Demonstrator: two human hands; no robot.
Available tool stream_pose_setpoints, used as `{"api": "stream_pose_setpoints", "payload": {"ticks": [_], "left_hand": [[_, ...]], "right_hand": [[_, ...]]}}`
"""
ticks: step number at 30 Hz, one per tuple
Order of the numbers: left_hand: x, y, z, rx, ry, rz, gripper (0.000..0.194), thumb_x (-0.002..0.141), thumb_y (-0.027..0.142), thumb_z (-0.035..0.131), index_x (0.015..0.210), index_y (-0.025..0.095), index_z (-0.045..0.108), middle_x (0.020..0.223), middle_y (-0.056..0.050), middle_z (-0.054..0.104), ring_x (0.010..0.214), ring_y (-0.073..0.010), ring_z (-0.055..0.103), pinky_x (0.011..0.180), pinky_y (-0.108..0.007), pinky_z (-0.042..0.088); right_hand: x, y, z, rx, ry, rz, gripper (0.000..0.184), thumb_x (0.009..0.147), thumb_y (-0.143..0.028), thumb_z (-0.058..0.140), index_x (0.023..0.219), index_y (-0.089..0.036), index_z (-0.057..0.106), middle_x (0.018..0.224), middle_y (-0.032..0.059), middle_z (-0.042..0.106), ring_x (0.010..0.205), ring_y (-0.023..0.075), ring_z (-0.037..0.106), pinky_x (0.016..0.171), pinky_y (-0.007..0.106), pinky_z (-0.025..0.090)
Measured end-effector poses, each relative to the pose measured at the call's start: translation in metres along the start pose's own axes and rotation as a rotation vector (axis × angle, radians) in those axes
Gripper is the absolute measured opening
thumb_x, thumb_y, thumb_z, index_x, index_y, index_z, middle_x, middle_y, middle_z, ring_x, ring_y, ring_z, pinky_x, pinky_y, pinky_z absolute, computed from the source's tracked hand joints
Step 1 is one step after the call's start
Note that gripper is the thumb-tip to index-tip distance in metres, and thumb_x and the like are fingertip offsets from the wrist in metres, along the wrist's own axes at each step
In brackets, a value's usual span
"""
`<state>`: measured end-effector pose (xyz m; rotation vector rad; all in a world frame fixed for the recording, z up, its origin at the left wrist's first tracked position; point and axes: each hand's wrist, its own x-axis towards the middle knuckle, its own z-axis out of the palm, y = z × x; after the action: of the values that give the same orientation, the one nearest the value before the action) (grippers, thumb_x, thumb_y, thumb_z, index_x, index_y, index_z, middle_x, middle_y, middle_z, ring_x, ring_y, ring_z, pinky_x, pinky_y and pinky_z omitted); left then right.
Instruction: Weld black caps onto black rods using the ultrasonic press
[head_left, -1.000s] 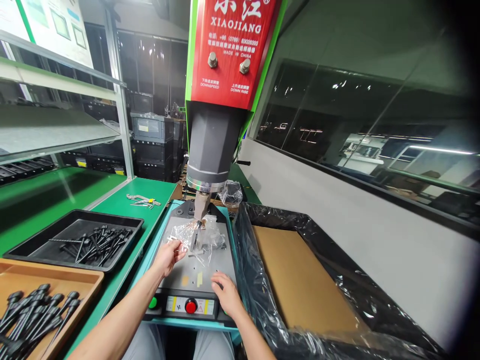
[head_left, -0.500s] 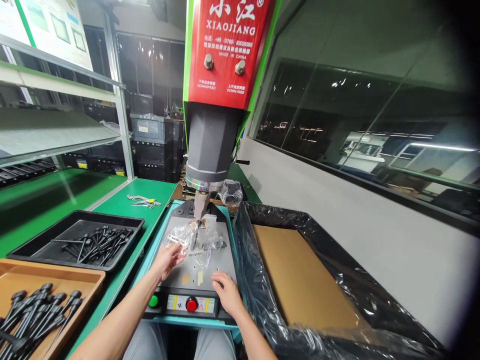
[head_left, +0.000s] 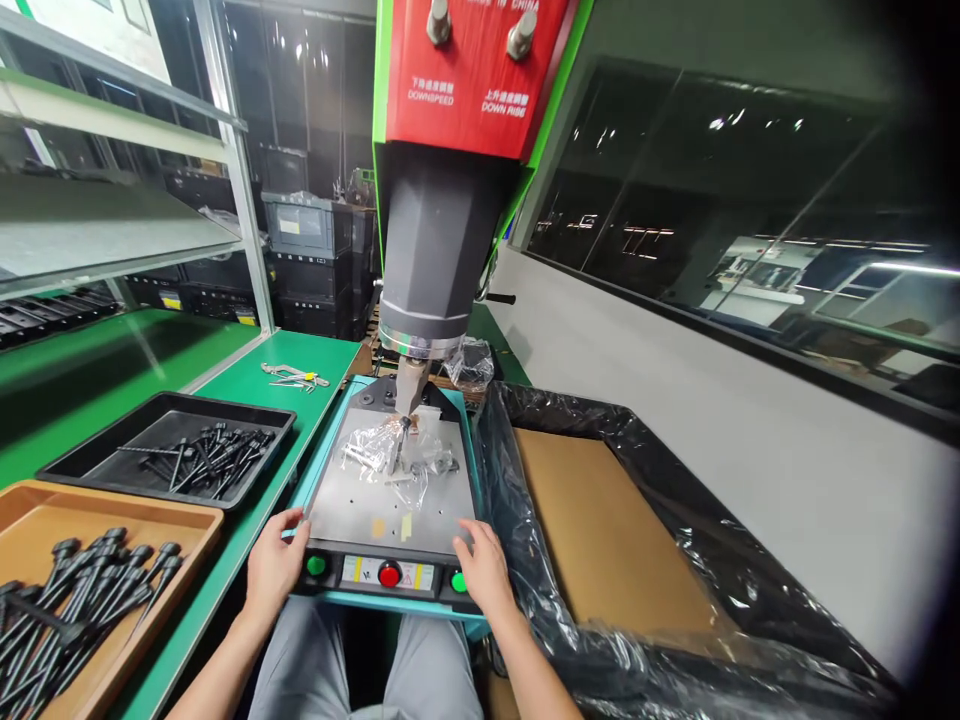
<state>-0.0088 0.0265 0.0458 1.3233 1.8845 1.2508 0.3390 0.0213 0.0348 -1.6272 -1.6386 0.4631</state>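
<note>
My left hand (head_left: 277, 556) is at the front left corner of the press machine's base, its fingers apart and holding nothing. Close beside it is a green button (head_left: 316, 566). My right hand (head_left: 484, 566) rests over the front right corner, open, near the other green button (head_left: 459, 581). Between them sits a red button (head_left: 389, 574). On the grey metal plate (head_left: 352, 520) a dark slender part (head_left: 402, 436) stands tilted in a fixture wrapped in clear plastic film (head_left: 367, 447). The machine's metal horn (head_left: 409, 385) is right above the part's top; contact cannot be made out.
On the green bench at left are a black tray (head_left: 82, 455) and an orange tray (head_left: 187, 530), both with dark stemmed parts. Pliers and hex keys (head_left: 294, 377) lie behind. A box lined with black plastic (head_left: 645, 470), with cardboard (head_left: 600, 540) inside, stands at right.
My left hand has drawn back from the plastic-wrapped fixture to the base's front left corner. My right hand has shifted right, to the right green button. The view has tipped downward.
</note>
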Motion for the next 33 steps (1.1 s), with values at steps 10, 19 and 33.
{"api": "stream_pose_setpoints", "payload": {"ticks": [10, 19, 33], "left_hand": [[-0.007, -0.073, 0.004, 0.216, -0.208, 0.072, 0.074, 0.069, 0.054, 0.063, 0.13, 0.015, 0.05, 0.123, -0.012, 0.06, 0.107, -0.0314, 0.06, 0.092, -0.041, 0.048], [-0.001, -0.071, 0.0, 0.281, -0.285, 0.091, 0.074, 0.068, 0.051, 0.064, 0.13, 0.013, 0.048, 0.124, -0.013, 0.058, 0.114, -0.0322, 0.057, 0.096, -0.04, 0.046], [-0.011, -0.068, 0.003, 0.242, -0.298, 0.127, 0.073, 0.071, 0.048, 0.06, 0.132, 0.013, 0.044, 0.131, -0.017, 0.05, 0.127, -0.0317, 0.046, 0.108, -0.046, 0.035]], "right_hand": [[-0.046, 0.063, 0.021, -0.128, -0.031, -0.061, 0.073, 0.08, -0.015, 0.052, 0.147, -0.028, 0.024, 0.153, 0.0058, 0.019, 0.138, 0.0253, 0.031, 0.113, 0.041, 0.031], [-0.047, 0.063, 0.013, -0.059, -0.1, 0.027, 0.073, 0.08, -0.017, 0.051, 0.146, -0.032, 0.026, 0.155, 0.0008, 0.017, 0.138, 0.0213, 0.031, 0.112, 0.037, 0.031], [-0.049, 0.053, 0.013, -0.018, -0.125, 0.056, 0.08, 0.079, -0.019, 0.05, 0.15, -0.029, 0.014, 0.157, 0.0021, 0.01, 0.142, 0.0193, 0.021, 0.115, 0.037, 0.023]]}}
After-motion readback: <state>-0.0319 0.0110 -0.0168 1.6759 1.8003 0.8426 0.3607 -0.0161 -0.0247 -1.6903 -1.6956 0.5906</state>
